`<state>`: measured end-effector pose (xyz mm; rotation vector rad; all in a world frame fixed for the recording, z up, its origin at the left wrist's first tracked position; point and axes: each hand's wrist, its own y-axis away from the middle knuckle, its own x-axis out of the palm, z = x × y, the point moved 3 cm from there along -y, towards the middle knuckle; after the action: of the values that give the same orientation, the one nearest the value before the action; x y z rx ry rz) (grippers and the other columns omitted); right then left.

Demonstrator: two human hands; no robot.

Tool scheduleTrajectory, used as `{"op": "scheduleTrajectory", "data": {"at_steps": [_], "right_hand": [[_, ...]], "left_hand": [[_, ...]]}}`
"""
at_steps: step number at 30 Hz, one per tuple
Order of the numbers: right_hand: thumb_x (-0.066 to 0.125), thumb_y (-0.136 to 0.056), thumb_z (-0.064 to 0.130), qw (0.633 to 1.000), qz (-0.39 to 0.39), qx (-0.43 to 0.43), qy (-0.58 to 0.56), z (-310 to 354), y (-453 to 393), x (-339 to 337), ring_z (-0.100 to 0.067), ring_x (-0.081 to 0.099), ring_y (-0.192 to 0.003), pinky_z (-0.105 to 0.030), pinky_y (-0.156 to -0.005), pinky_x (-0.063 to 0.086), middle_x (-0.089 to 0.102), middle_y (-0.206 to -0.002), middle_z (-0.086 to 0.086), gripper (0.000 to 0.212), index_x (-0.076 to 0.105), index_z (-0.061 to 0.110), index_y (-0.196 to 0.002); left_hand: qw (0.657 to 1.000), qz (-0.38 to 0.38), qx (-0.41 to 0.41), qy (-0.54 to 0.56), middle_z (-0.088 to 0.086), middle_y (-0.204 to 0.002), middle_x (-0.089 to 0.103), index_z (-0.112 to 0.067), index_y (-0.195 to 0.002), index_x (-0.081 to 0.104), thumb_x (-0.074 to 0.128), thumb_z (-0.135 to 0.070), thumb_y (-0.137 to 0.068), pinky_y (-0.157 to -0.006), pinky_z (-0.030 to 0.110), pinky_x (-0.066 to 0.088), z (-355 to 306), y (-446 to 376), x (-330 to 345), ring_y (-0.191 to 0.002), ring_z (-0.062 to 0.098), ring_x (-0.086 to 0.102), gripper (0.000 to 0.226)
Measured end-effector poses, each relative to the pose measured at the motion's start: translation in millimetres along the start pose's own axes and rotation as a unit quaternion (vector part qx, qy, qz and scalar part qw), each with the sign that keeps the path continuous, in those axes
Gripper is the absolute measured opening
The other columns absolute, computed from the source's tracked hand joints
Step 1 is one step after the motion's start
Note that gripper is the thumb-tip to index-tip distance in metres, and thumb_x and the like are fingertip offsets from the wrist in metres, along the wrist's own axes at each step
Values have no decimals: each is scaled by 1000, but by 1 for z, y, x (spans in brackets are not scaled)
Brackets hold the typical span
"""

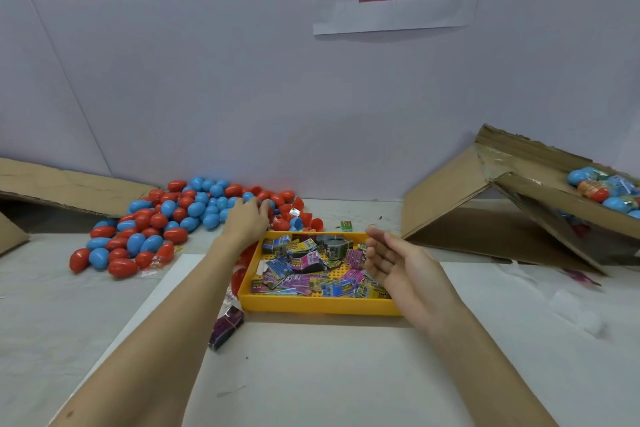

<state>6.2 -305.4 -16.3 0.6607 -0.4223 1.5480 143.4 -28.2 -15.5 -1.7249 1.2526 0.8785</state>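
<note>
At the far left, a flattened cardboard flap (69, 184) lay against the wall. Beside it, a pile of red and blue plastic eggs (162, 218) covered the white table (311, 374) up to the wall. The left hand (246, 220) rested at the right edge of that pile, fingers bent down onto the eggs; whether they enclosed one could not be determined. Nearer the camera, a purple packet bundle (227, 326) lay just beside the front left corner of the yellow tray (311, 308). The tray held loose printed packets (304, 265) in blue, purple and yellow. The right hand (398, 265) hovered over the tray's right end, palm turned upward, fingers relaxed and spread, holding nothing. At the far right, a tipped cardboard box (467, 204) contained wrapped eggs (609, 189).
</note>
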Motion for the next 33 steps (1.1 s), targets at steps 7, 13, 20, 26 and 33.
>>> {"op": "scheduleTrajectory", "data": {"at_steps": [7,13,20,26,33], "right_hand": [[47,-107,11,1000,0,-5,14,2,5,5,-14,70,-71,-28,-69,58,72,-83,-8,26,70,-1,-111],[45,-108,11,999,-4,-24,49,1,8,6,-13,70,-72,-27,-70,57,72,-84,-8,28,69,-2,-113],[55,-105,11,935,17,-130,330,-4,15,15,-20,73,-101,-26,-83,60,75,-109,-10,22,72,8,-118],[69,-97,16,894,69,-163,412,-7,18,19,-14,73,-101,-27,-87,60,77,-107,0,20,74,14,-117],[71,-96,20,911,92,-141,377,-8,18,20,-22,76,-92,-30,-83,62,78,-100,-8,25,70,18,-121]], "left_hand": [[984,-116,28,134,14,-121,66,-4,-119,69,75,-15,-91,-93,36,51,-5,37,-30,-115,27,59,31],[949,-55,123,285,-9,-106,65,-17,-116,60,78,-14,-89,-72,4,48,-47,122,-42,-94,2,62,33],[909,-3,220,354,-6,-119,62,-22,-122,70,74,-7,-91,-88,19,56,-76,184,-23,-99,5,68,35],[887,3,193,420,-6,-115,69,-14,-125,60,76,-7,-90,-91,24,58,-71,185,-22,-107,7,69,39],[891,-28,243,383,0,-126,61,-12,-132,66,75,-9,-91,-99,27,54,-78,191,-23,-120,13,62,42]]}}
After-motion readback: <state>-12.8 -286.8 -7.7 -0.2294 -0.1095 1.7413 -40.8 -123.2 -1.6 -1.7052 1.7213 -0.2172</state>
